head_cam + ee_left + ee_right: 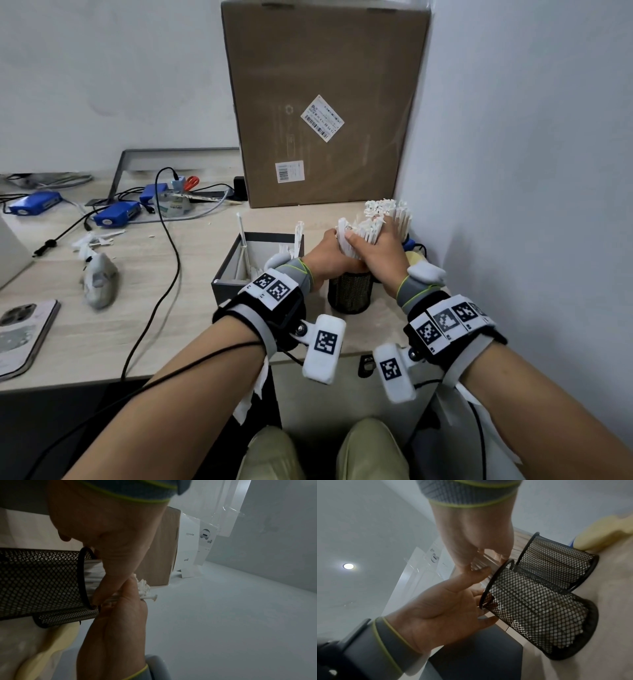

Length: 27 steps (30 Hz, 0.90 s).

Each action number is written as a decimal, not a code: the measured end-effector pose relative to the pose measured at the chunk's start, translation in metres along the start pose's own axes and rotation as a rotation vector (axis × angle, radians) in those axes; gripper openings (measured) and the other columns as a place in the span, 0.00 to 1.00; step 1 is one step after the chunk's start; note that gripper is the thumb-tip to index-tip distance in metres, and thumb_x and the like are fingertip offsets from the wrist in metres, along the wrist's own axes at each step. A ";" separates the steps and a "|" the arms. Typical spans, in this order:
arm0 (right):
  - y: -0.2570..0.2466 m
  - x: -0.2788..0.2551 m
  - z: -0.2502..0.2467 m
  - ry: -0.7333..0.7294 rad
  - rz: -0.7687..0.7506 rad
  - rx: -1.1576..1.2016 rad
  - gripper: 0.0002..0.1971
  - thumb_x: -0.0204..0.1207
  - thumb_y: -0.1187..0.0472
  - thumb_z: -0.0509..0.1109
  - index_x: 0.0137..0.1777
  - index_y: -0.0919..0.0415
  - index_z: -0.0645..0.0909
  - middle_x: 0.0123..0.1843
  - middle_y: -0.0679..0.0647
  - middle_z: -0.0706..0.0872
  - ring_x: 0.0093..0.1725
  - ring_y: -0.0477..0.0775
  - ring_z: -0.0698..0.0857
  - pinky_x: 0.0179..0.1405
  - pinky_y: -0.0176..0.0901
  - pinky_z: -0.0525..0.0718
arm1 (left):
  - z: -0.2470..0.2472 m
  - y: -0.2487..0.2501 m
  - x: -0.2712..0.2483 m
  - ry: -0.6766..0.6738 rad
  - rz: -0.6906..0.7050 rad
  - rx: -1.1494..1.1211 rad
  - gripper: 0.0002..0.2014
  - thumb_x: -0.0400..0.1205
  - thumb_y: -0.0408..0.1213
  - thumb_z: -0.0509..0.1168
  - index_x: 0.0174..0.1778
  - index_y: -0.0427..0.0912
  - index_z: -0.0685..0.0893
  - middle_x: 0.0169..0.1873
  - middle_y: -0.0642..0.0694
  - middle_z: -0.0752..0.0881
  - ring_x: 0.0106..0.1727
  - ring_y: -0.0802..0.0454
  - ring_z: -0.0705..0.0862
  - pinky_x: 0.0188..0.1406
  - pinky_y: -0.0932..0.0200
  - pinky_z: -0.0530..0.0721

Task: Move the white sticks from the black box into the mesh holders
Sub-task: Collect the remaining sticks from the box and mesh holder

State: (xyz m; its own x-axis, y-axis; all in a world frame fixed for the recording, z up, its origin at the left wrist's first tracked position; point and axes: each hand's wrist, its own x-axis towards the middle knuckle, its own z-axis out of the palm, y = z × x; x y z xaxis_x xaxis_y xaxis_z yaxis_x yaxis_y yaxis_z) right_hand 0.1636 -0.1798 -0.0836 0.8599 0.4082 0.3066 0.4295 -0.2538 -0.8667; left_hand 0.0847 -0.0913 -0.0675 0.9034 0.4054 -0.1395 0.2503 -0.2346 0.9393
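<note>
A thick bundle of white sticks (pixel 359 229) stands in the near black mesh holder (pixel 349 291). My left hand (pixel 337 241) cups the bundle from the left and my right hand (pixel 368 240) wraps it from the right, just above the rim. In the right wrist view my left hand (pixel 447 605) has its thumb on the sticks (pixel 481 562) at the holder's rim (pixel 494 582). A second mesh holder (pixel 556 561) behind it is full of sticks (pixel 400 212). The black box (pixel 227 270) to the left holds a few white sticks (pixel 245 253).
A tall cardboard box (pixel 325 102) stands right behind the holders and the wall (pixel 513 171) is close on the right. A yellow object (pixel 416 257) lies beside the holders. Cables, blue devices (pixel 116 214), a grey wad (pixel 99 281) and a phone (pixel 24 329) lie to the left.
</note>
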 end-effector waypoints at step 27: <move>-0.011 -0.005 -0.010 -0.098 -0.140 -0.071 0.10 0.75 0.59 0.72 0.48 0.66 0.87 0.45 0.63 0.91 0.47 0.59 0.88 0.50 0.55 0.85 | 0.005 0.009 -0.001 0.075 0.158 0.056 0.29 0.82 0.29 0.60 0.77 0.38 0.55 0.59 0.43 0.77 0.60 0.50 0.79 0.57 0.59 0.80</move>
State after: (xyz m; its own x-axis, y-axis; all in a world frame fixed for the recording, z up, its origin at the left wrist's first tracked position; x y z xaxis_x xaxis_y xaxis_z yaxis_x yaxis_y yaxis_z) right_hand 0.1568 -0.1876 -0.0715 0.7604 0.5269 0.3796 0.5649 -0.2484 -0.7869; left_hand 0.0879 -0.0980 -0.0609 0.9051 0.4239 0.0338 0.1286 -0.3486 0.9284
